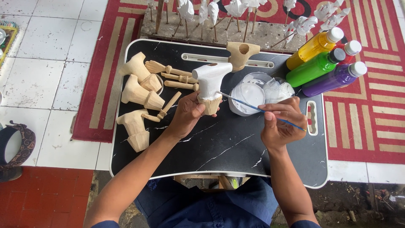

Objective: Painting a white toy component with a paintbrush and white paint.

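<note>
Closest to you, your right hand [279, 122] pinches a thin blue-handled paintbrush [257, 109], whose long axis slants from lower right up to upper left, its tip pointing at and touching the half-painted wooden piece [210, 84]. Your left hand [187, 113] grips that piece by its bare wood base, holding it upright above the middle of the black tray table [228, 147], with its white-coated top end pointing right. Just beyond the brush sits a round tub of white paint [248, 97]. To the left lie unpainted wooden pieces [137, 90] and small pegs [175, 76]. Farther right lie four paint bottles [322, 63], caps pointing up and right. Beyond the tray, white-painted parts stand on sticks [211, 12].
</note>
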